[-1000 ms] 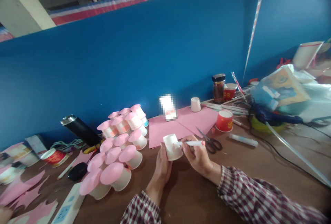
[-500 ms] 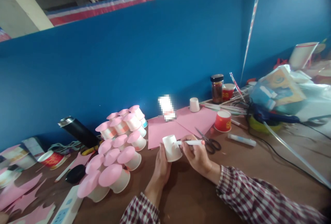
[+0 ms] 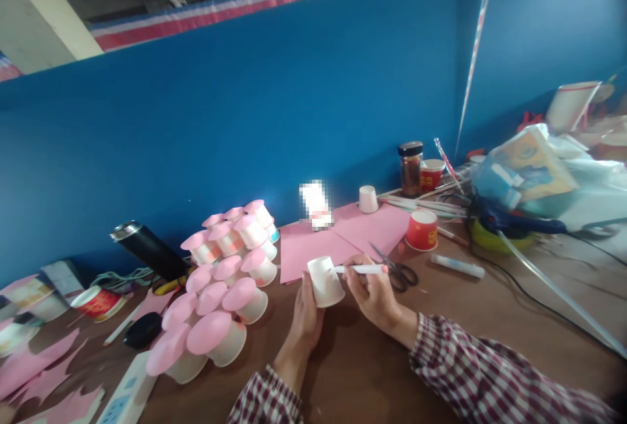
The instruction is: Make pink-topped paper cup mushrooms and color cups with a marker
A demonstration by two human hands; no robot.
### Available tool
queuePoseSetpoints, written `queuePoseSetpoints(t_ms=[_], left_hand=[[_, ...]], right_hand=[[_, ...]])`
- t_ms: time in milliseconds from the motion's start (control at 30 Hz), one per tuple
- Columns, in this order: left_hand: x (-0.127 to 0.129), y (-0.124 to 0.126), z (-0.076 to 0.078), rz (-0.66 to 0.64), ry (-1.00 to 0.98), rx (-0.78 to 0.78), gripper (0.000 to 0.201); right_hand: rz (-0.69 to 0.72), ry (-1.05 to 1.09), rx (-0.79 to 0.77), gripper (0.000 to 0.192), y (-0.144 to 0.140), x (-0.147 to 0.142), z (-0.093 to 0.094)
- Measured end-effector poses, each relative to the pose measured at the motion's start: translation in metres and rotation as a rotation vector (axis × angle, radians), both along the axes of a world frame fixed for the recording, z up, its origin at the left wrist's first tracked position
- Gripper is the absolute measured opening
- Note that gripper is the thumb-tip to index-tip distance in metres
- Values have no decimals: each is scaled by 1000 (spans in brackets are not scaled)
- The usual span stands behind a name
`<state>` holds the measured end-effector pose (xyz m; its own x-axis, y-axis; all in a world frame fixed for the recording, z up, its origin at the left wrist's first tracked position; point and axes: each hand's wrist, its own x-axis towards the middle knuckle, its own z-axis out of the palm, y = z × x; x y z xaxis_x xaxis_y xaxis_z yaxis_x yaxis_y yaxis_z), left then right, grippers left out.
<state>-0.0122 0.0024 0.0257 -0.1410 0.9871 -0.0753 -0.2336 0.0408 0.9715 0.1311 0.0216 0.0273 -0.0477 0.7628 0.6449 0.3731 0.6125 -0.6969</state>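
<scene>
Upside down and slightly tilted, a white paper cup is held above the brown table by my left hand, its fingers wrapped round the cup's left side. My right hand pinches a white marker pen with an orange-pink end pointing right. The pen's other end meets or nearly meets the cup's right side; I cannot tell if it touches. To the left stand several paper cups topped with pink paper discs. Scissors lie just beyond my right hand.
Pink paper sheets lie behind the cup. Another white cup, a red paper cup and a dark-lidded jar stand to the right. A capped marker lies nearby. A black flask and power strip are left.
</scene>
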Motion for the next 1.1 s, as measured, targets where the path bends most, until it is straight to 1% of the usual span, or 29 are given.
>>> queuePoseSetpoints(t_ms=[100,267,467,633,733,900,1033,1100], left_hand=[[-1,-1,1,23,61,9,54],[-1,1,-2,-14,-16,4,56],[-2,2,-5,34,37,14,56],[-1,3,-8,9,-9,3,56],[-1,3,-7,-11,-29,10,56],[-1,1,-3,47,50,-6,55],[-2,1,-5,11,78,5,56],[-3,2,-8,16,106,22,56]], right_hand=[[-7,-12,-7,11,2,1,-2],[2,-12,-8,10,3,1,-3],[16,-9,-3,9,1,1,-1],[14,2,-16,8,1,1,-2],[18,3,-1,8,0,0,-2],[14,-1,8,8,-1,1,0],[17,15,14,8,-1,1,1],[19,22,14,8,0,1,1]])
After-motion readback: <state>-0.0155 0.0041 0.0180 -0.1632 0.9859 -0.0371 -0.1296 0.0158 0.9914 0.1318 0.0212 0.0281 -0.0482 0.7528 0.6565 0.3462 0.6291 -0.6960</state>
